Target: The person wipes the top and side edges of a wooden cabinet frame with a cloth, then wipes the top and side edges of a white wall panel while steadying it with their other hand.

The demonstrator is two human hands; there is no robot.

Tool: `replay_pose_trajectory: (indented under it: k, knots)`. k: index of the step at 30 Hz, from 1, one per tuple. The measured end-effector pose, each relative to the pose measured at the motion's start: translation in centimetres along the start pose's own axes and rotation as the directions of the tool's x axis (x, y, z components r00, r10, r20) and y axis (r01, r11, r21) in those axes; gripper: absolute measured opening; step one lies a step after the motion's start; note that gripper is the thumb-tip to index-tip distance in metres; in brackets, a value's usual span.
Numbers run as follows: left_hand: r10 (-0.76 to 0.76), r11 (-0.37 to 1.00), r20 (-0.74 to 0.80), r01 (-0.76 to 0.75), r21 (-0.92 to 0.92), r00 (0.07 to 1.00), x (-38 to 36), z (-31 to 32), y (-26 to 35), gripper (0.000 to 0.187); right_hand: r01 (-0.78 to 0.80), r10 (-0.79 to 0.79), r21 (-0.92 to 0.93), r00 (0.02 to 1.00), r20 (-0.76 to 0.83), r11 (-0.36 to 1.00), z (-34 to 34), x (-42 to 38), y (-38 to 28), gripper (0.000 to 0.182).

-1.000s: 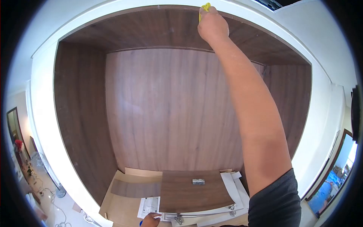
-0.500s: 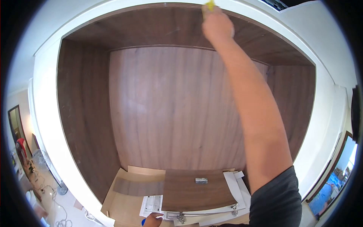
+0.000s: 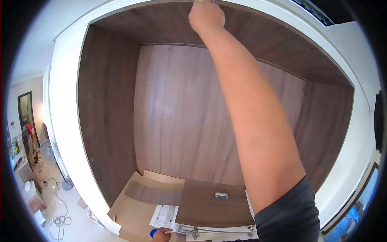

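Note:
High up, at the front edge of the brown wood-grain cabinet's top panel (image 3: 169, 18), my right hand (image 3: 206, 17) is closed around a small yellow object (image 3: 199, 1). Most of that object is hidden by my fingers and cut off by the frame. My right arm reaches up across the cabinet's back panel (image 3: 185, 113). My left hand (image 3: 161, 235) is low at the bottom edge, fingers curled against a blue round object (image 3: 153, 232) that I see only in part. Just above it lies a printed sheet of paper (image 3: 164, 215).
A loose brown board (image 3: 217, 209) lies on the cabinet floor, bearing a small silvery block (image 3: 221, 196). Brown cardboard (image 3: 133, 218) and metal hinges (image 3: 195, 233) are around it. A fan (image 3: 66, 183), cables (image 3: 60, 220) and a person in red (image 3: 28, 135) are at far left.
My right hand has moved left along the top edge, with the yellow object still in it. The camera view has turned and shifted. My left hand stays low, with more of the blue object showing.

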State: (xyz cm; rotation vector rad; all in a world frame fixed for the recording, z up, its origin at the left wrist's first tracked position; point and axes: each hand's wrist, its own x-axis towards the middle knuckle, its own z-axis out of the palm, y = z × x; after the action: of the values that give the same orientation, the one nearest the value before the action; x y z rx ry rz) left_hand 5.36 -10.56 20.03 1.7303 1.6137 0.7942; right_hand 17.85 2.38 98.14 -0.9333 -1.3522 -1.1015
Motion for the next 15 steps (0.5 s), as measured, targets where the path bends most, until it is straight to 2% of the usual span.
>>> replay_pose_trajectory:
  k: [1,2,3,5,8,12,15]
  knots:
    - [0.023,1.000,0.015,-0.022,-0.020,1.000,-0.1,0.2,-0.4,0.026,0.095,-0.097,-0.081,0.995,-0.029,0.992,0.4,0.3,0.7,0.037]
    - [0.046,0.998,0.030,-0.045,-0.037,0.999,-0.2,0.5,-1.3,0.026,-0.052,0.042,0.105,0.995,0.087,0.993,-3.8,-1.0,0.3,0.035]
    - [0.072,0.996,0.040,-0.069,-0.057,0.997,0.0,0.8,-2.1,0.027,0.116,-0.119,-0.077,0.992,-0.031,0.990,-2.1,-0.3,2.8,0.034]
    - [0.029,1.000,0.040,-0.029,-0.009,0.999,0.6,1.6,-3.6,0.027,0.120,-0.127,-0.153,0.991,-0.034,0.981,-4.1,-0.2,5.1,0.033]
    - [-0.008,1.000,0.033,0.009,-0.028,0.999,0.8,1.1,-3.0,0.028,-0.126,0.126,0.008,0.992,0.004,0.992,-4.7,-0.3,3.4,0.034]
    - [0.049,0.995,-0.002,-0.049,-0.083,0.999,1.9,-0.3,-1.0,0.030,-0.063,0.063,0.018,0.998,0.027,0.998,-2.7,0.7,1.8,0.035]
    - [0.072,0.994,-0.013,-0.073,-0.081,0.997,2.6,0.6,-0.6,0.024,0.007,-0.006,-0.017,0.999,0.054,1.000,-4.7,0.1,3.2,0.035]
